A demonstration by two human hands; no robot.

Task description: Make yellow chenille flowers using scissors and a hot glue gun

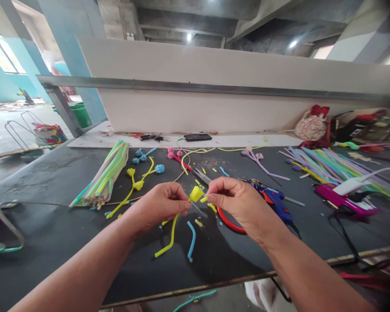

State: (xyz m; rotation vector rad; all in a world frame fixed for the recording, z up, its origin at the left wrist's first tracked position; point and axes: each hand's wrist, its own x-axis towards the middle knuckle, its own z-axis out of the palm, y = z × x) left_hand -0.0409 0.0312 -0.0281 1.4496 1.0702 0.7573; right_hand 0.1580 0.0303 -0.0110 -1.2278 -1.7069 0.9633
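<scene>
Between the thumb and fingers of my left hand (169,201) is a yellow pipe-cleaner bud (196,193), its tip pointing right. A bent yellow stem (173,238) hangs below these fingers; whether it joins the bud is hidden. My right hand (229,195) is closed in a pinch just right of the bud. A short yellow piece (203,199) shows by its fingertips, but I cannot tell whether they hold it. Scissors with red handles (229,222) lie partly under my right hand. A blue pipe-cleaner piece (191,240) lies on the dark tabletop (143,277) below.
Pipe-cleaner bundles lie at left (104,173) and right (325,164). Yellow (130,186), blue (144,155) and purple (254,161) knotted stems lie around. A blue glue gun (276,203) and a magenta device with a cable (347,197) are at right. A phone (197,137) lies behind.
</scene>
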